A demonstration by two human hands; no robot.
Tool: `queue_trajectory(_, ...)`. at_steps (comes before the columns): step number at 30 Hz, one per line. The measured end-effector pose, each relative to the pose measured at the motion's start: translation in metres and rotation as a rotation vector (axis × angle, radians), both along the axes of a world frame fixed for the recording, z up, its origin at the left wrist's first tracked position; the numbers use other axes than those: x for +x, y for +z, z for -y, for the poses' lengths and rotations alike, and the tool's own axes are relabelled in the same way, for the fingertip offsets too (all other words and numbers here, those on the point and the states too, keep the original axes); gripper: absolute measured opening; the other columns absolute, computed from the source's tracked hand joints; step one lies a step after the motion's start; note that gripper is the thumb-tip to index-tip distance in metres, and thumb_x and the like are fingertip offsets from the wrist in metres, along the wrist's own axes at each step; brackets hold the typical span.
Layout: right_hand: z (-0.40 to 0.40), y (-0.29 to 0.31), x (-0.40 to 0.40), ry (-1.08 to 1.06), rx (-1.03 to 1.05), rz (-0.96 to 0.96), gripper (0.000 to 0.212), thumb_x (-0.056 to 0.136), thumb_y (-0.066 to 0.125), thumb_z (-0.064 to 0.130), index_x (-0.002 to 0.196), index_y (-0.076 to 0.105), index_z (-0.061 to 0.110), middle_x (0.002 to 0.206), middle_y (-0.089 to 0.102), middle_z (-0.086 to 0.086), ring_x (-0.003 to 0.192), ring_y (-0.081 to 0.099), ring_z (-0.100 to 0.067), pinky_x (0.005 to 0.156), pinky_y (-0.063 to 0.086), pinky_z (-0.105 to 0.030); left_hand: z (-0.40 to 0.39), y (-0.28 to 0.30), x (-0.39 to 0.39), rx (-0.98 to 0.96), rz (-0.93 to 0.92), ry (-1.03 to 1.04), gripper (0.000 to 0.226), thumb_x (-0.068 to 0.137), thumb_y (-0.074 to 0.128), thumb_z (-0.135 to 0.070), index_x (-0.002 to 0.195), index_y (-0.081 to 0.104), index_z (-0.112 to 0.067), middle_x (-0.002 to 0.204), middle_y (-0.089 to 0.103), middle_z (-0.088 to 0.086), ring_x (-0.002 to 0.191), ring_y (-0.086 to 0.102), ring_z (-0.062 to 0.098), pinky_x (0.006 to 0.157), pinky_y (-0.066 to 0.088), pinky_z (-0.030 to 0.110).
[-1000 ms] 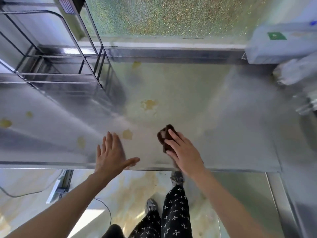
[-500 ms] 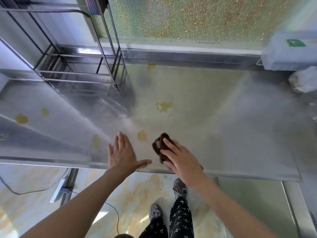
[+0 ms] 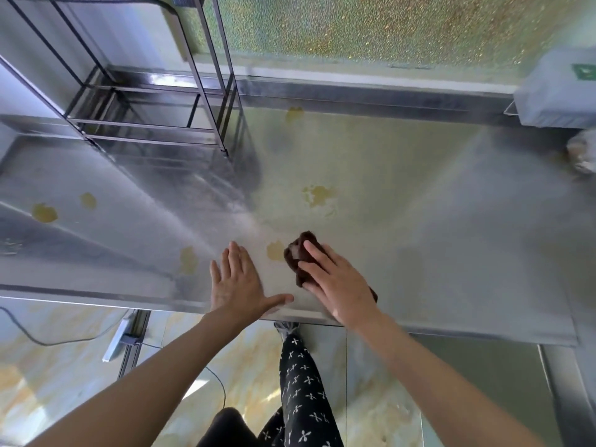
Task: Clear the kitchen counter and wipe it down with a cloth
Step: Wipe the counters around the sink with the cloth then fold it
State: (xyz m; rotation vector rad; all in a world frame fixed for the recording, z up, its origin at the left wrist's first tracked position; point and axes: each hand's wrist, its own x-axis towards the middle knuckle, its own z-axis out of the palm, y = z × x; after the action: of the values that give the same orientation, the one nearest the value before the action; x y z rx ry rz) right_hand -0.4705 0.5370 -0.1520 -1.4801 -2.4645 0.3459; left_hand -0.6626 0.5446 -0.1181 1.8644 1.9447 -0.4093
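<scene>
Through the head camera, my right hand (image 3: pixel 338 285) lies with straight fingers on the dark brown cloth (image 3: pixel 301 253), pressing it to the steel counter (image 3: pixel 419 237) near its front edge. My palm hides the cloth's near part. My left hand (image 3: pixel 238 282) rests spread flat alongside. A yellow stain (image 3: pixel 275 250) sits between them, just beside the cloth. A grey box (image 3: pixel 558 91) at the back right corner is cut off.

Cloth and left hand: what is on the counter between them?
A yellow stain lies on the counter between the left hand and the cloth, right beside the cloth's edge. The head view shows it.
</scene>
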Motion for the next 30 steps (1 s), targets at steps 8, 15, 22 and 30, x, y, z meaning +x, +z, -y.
queue_trajectory(8, -0.102, 0.000, 0.037, -0.480, -0.071, -0.011, 0.032, 0.090, 0.056, 0.023, 0.119, 0.056, 0.008, 0.148, 0.036, -0.012, 0.132, 0.035, -0.042, 0.106, 0.036, -0.048, -0.073, 0.015, -0.029, 0.124, 0.077, -0.047, 0.110, 0.066, 0.044, -0.079, 0.145, 0.004, -0.014, 0.157, -0.006, 0.002, 0.145, -0.006, 0.023, 0.116, 0.003, 0.051)
queue_trajectory(15, -0.072, -0.001, -0.012, -0.013, 0.081, -0.022, 0.034, 0.085, 0.049, 0.038, 0.109, 0.064, 0.018, 0.136, 0.053, -0.007, 0.118, 0.054, -0.033, 0.090, 0.051, -0.039, -0.122, 0.012, -0.038, 0.035, 0.068, -0.129, 0.115, 0.066, 0.040, -0.079, 0.145, -0.010, -0.011, 0.155, -0.016, 0.005, 0.144, -0.013, 0.023, 0.116, 0.001, 0.048)
queue_trajectory(22, -0.151, -0.004, 0.025, -0.082, 0.074, -0.001, 0.037, 0.085, 0.049, 0.039, 0.106, 0.067, 0.015, 0.132, 0.056, -0.011, 0.114, 0.057, -0.036, 0.088, 0.052, -0.043, -0.166, 0.011, -0.040, -0.002, 0.056, -0.167, 0.129, 0.047, 0.005, -0.094, 0.145, -0.007, -0.011, 0.156, -0.013, 0.005, 0.144, -0.009, 0.023, 0.116, 0.003, 0.048)
queue_trajectory(30, -0.224, -0.001, 0.034, -0.427, -0.024, -0.004, 0.033, 0.087, 0.057, 0.029, 0.113, 0.061, 0.008, 0.141, 0.046, -0.014, 0.123, 0.047, -0.043, 0.095, 0.046, -0.050, -0.186, 0.011, -0.040, -0.018, 0.050, -0.196, 0.126, 0.049, 0.005, -0.093, 0.145, -0.011, -0.012, 0.156, -0.015, 0.005, 0.144, -0.009, 0.023, 0.116, 0.003, 0.046)
